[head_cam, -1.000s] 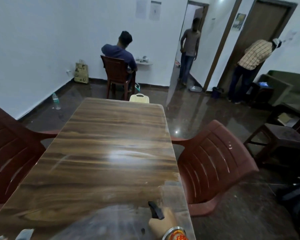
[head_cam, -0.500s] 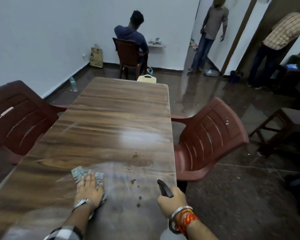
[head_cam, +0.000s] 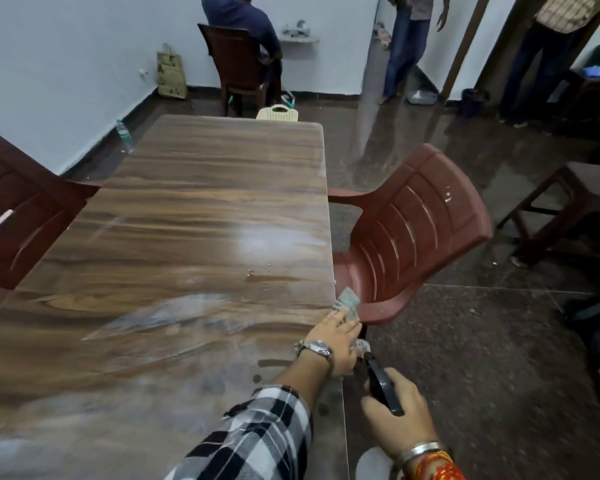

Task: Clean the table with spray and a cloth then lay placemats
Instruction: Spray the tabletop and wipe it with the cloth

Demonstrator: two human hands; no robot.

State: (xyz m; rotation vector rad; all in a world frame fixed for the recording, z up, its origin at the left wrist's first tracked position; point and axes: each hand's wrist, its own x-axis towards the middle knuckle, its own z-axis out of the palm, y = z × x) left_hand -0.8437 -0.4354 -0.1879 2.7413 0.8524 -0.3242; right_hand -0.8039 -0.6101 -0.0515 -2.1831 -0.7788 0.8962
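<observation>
While the left hand (head_cam: 336, 337) presses flat, fingers spread, on a cloth (head_cam: 347, 303) at the right edge of the table (head_cam: 201, 202), the right hand (head_cam: 397, 415) hangs just off that edge, curled around the dark trigger head of a spray bottle (head_cam: 381, 384) whose body is mostly hidden below the fist. One end of the cloth pokes past the fingertips and over the table edge, close to the seat of a red plastic chair (head_cam: 413, 233). Pale wet streaks sweep across the near half of the table, so by my reading the spray is down there and the wiping is under way. A small brown smear with a few specks (head_cam: 271, 278) sits just beyond the cloth, not yet wiped, and a couple of dark spots lie by the checked sleeve (head_cam: 257, 434). The far half of the top looks dry and unstreaked, so it probably awaits both spray and cloth. No placemats are in view anywhere, which leaves that whole step undone. Another red chair (head_cam: 18, 209) stands at the left side, and three people are over by the far wall and doorways
</observation>
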